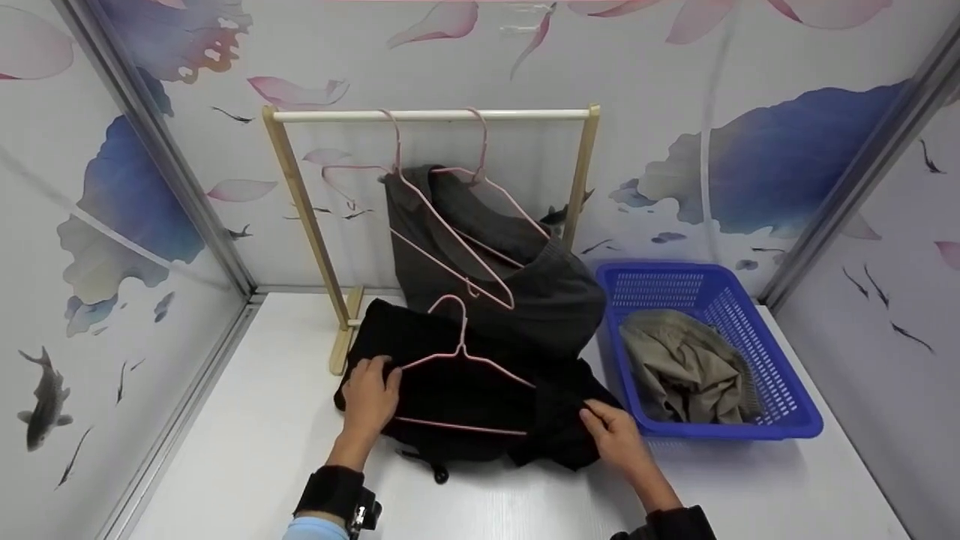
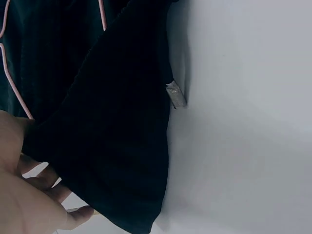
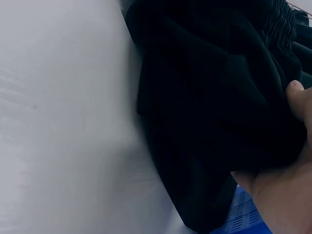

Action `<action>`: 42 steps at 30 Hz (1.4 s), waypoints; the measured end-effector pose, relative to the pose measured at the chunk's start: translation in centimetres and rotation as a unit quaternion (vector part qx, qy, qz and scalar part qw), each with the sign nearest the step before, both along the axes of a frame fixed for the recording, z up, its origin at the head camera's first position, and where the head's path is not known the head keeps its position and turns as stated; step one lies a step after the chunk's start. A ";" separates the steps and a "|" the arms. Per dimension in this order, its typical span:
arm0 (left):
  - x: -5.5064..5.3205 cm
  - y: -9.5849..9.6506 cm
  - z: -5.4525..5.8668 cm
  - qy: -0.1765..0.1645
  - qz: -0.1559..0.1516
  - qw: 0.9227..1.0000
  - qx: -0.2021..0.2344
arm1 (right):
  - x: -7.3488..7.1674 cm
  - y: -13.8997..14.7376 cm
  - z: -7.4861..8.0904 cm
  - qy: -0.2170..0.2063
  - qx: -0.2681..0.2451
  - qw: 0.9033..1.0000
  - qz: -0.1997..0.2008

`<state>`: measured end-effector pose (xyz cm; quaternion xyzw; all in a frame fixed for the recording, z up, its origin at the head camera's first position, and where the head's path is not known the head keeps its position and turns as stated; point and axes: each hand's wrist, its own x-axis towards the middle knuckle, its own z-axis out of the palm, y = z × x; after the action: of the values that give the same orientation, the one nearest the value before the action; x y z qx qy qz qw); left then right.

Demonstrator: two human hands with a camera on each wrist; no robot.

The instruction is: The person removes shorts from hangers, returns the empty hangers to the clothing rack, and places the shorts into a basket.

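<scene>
A black garment (image 1: 405, 330) with a gathered elastic edge, seen in the right wrist view, is spread on the table. On it lies a pink wire hanger (image 1: 462, 349), hook pointing away from me; black cloth covers both of its ends. My left hand (image 1: 370, 397) grips the garment's left side, thumb on top and fingers curled beneath the cloth (image 2: 117, 136) in the left wrist view. On the right, my right hand (image 1: 621, 441) pinches a folded-over part of the black cloth (image 3: 204, 112) between thumb and fingers. A pale tag (image 2: 176, 95) sticks out from the garment's near edge.
Behind the garment stands a clothes rack with a white rail (image 1: 330, 116) and wooden posts. From it hang two pink hangers, one carrying a dark grey garment (image 1: 555, 292). A blue basket (image 1: 750, 430) at the right holds a crumpled khaki garment (image 1: 686, 367). Printed panels enclose the table.
</scene>
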<state>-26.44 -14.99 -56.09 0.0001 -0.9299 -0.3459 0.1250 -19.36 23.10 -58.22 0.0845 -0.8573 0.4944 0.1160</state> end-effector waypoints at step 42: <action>1.7 3.8 2.6 0.149 -0.034 0.988 0.015 | -0.5 -5.3 -1.9 0.055 0.079 0.992 -0.084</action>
<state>-24.74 -11.23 -53.53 -0.0810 -0.8950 -0.3601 0.2507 -19.89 17.79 -60.12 0.0482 -0.8901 0.4081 0.1969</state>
